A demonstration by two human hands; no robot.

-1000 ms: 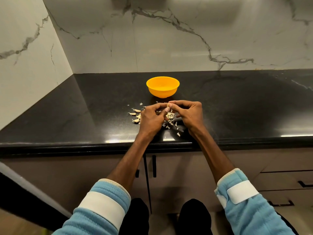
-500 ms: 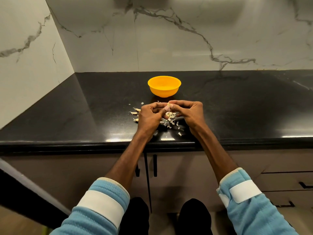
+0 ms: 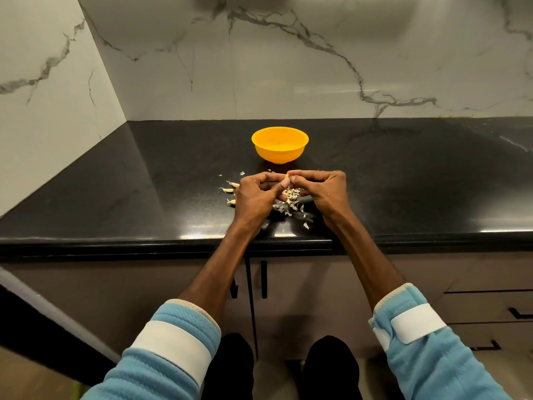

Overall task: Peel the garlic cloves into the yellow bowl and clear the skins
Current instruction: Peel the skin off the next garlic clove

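Pinched between both sets of curled fingertips is one garlic clove, the left hand and right hand meeting on it. Most of the clove is hidden by the fingers; only a pale end shows, pointing up and away, so its long axis is hard to judge. The yellow bowl stands just beyond, its contents impossible to make out. Both hands sit backs-up over the black countertop, forearms crossing its front edge. Skins lie heaped beneath them. Unpeeled cloves lie beside the left hand, one partly covered.
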